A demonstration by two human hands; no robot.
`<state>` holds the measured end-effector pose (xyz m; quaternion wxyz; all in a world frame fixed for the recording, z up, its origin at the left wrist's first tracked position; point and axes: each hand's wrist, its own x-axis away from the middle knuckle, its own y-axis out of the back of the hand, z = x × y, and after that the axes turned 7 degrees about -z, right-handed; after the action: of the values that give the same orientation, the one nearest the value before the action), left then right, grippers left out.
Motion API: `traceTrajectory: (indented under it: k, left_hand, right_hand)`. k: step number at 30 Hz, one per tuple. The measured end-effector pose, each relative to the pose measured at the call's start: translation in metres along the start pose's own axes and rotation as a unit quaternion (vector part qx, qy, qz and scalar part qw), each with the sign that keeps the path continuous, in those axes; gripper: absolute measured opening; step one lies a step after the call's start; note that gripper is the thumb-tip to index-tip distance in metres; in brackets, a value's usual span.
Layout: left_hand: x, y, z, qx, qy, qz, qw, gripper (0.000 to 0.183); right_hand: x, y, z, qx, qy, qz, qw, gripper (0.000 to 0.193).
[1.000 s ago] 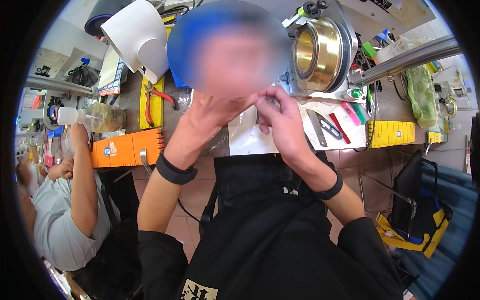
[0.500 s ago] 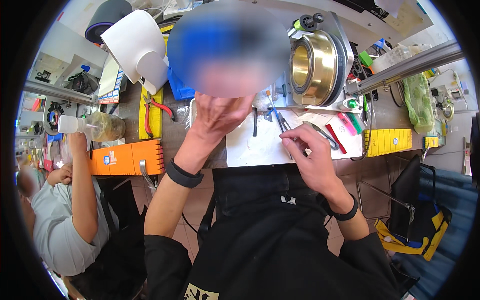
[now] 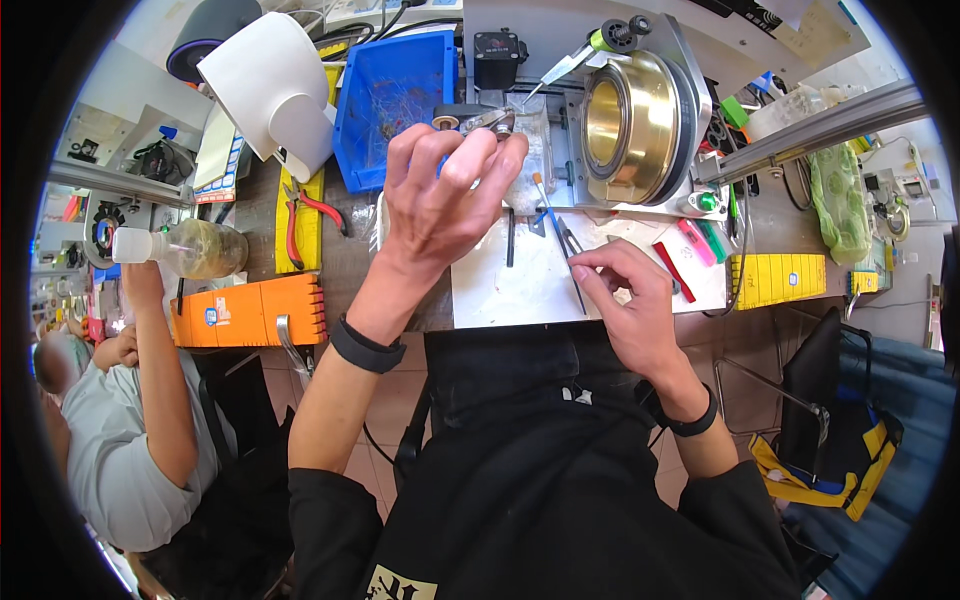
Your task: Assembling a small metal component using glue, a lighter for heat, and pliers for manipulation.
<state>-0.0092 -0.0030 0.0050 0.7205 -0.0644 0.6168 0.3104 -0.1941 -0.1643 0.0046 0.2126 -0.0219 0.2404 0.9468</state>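
My left hand (image 3: 445, 200) is raised over the far edge of a white sheet (image 3: 485, 285). Its curled fingers grip a small metal device (image 3: 480, 122) with a round tan end; most of it is hidden behind the knuckles. Low over the sheet, my right hand (image 3: 635, 300) pinches thumb and forefinger at dark two-pronged tweezers (image 3: 571, 240). Beside them lies a thin blue stick (image 3: 546, 203) with an orange tip. A short black rod (image 3: 510, 237) rests between my hands. Right of my right hand is a red strip (image 3: 674, 272).
A blue bin (image 3: 385, 100) stands behind my left hand. A brass ring on a machine (image 3: 612, 130) rises at the back right. Red-handled pliers (image 3: 305, 222) lie on a yellow strip at left. A person (image 3: 150, 430) sits at my left, arm near a bottle (image 3: 205, 250).
My left hand has come slightly lower, and the metal device in it is now visible. My right hand has shifted slightly, covering the grey looped tool beside it.
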Motion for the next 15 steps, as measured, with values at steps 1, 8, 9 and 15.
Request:
traceTrajectory:
  k: [1,8,9,15]
  left_hand:
    - [-0.001,0.0,-0.001,0.002,0.001,0.004,1.0,0.039]
    - [0.003,-0.001,-0.001,0.02,0.027,0.0,0.999,0.032]
    - [0.004,-0.001,-0.001,0.02,0.027,0.0,0.999,0.032]
    - [0.002,0.0,0.001,0.01,-0.001,0.013,1.0,0.039]
  right_hand:
    - [0.0,0.0,-0.001,0.003,0.003,0.001,1.0,0.011]
    - [-0.006,0.001,0.0,0.087,0.061,-0.006,0.994,0.018]
    - [-0.008,0.002,-0.001,0.172,0.127,0.018,0.977,0.024]
    - [-0.013,-0.003,-0.014,0.311,0.233,0.079,0.918,0.042]
